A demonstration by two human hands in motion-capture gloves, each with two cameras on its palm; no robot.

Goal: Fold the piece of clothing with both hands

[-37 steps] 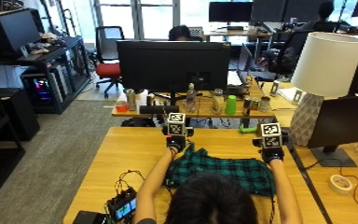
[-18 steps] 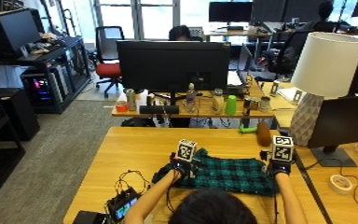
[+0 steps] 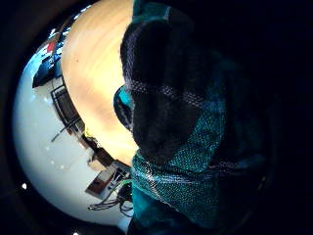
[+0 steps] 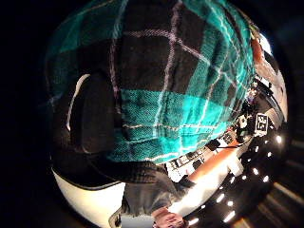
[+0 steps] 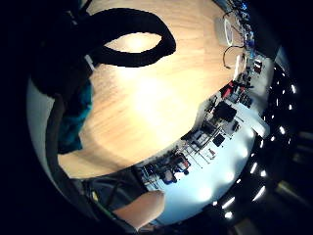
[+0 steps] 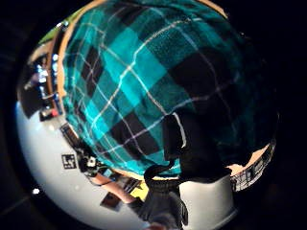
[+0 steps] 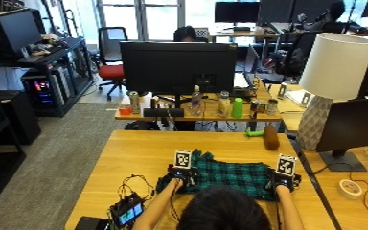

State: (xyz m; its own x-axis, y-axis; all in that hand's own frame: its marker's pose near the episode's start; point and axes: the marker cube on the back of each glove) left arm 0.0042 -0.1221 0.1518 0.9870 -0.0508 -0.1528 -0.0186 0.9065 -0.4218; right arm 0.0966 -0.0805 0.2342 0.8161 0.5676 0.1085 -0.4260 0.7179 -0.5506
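A teal and black plaid garment [image 7: 232,173] lies bunched on the wooden table [image 7: 139,148], just in front of the person. My left hand [image 7: 181,175] grips its left edge and my right hand [image 7: 281,181] grips its right edge, both low over the table. In the left palm views the plaid garment [image 4: 180,95] fills the picture with a finger [image 4: 95,118] curled over it, and the cloth [image 3: 195,147] wraps close. The right thumb side view shows the garment [image 6: 134,86] under a gloved finger [image 6: 192,148]. Only a teal corner [image 5: 73,122] shows in the right little finger side view.
A small device with a lit screen and cables [image 7: 128,211] lies at the table's near left. A brown cylinder [image 7: 270,136] and a green object [image 7: 254,133] lie at the far edge. A white lamp [image 7: 327,91] and a tape roll [image 7: 349,188] stand on the right-hand table.
Both hands have come from the garment's far edge toward the person, drawing the cloth with them. The garment now lies shorter and more bunched.
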